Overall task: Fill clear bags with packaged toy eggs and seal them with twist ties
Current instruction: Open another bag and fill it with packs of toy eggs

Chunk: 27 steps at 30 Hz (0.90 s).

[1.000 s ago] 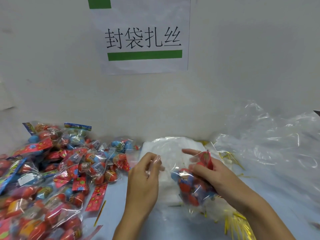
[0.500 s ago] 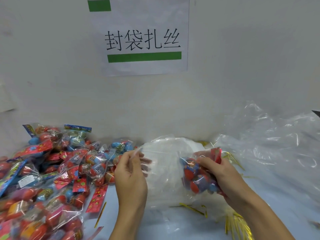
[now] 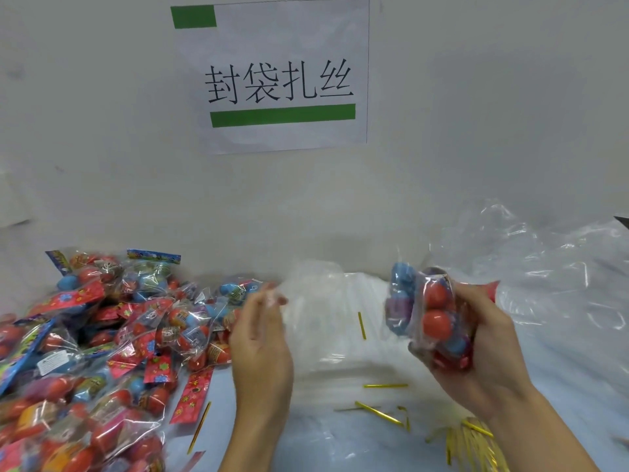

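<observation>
Pale blue tabletop (image 3: 306,447) against white wall. Nearest, below right hand (image 3: 476,338): loose gold foil twist ties (image 3: 469,444). Right hand: gripping packet of red, blue and purple toy eggs (image 3: 430,315). Left hand (image 3: 260,335): fingertips pinching edge of clear plastic bag (image 3: 316,301), spread between the hands. Left of left hand: heap of packaged toy eggs (image 3: 102,342). Beyond: white paper sign (image 3: 282,76) with green bars.

Right hand (image 3: 483,338): carried rightward and upward with its pack of toy eggs (image 3: 432,315), now well apart from left hand (image 3: 262,338). Clear bag (image 3: 316,301): mouth drawn wider at left pinch. Gold twist ties (image 3: 384,385): newly uncovered on tabletop (image 3: 340,447).
</observation>
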Tool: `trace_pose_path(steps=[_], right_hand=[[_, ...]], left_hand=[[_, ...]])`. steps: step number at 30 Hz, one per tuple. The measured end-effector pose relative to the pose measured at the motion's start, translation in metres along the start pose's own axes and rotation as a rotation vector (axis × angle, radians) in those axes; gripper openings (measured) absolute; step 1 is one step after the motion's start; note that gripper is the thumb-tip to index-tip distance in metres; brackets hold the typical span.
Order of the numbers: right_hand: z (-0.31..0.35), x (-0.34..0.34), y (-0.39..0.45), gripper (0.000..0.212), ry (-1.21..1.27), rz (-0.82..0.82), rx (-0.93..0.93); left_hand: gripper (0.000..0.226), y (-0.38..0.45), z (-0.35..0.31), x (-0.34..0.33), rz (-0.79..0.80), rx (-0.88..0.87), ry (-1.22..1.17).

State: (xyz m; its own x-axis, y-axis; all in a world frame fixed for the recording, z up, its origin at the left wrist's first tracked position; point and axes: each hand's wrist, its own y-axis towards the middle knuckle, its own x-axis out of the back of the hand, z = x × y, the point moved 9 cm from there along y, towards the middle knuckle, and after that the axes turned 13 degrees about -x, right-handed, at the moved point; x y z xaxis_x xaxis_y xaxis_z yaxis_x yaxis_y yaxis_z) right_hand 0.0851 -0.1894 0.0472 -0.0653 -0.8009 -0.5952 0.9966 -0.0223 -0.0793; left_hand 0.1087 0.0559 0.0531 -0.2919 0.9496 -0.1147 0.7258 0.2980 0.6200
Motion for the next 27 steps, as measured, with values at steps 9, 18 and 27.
trace_pose_path(steps=[9,18,27], right_hand=[[-0.052,-0.018,-0.001,0.032,-0.406,0.106,-0.361],[-0.029,-0.007,0.003,0.018,-0.247,-0.050,-0.179],[-0.025,-0.005,0.007,0.016,-0.539,-0.063,-0.133]], left_hand=[[0.073,-0.051,0.008,-0.067,0.816,0.041,0.198],[0.036,-0.033,0.000,-0.047,0.654,0.091,0.056],[0.026,-0.012,0.010,-0.017,0.291,-0.001,0.373]])
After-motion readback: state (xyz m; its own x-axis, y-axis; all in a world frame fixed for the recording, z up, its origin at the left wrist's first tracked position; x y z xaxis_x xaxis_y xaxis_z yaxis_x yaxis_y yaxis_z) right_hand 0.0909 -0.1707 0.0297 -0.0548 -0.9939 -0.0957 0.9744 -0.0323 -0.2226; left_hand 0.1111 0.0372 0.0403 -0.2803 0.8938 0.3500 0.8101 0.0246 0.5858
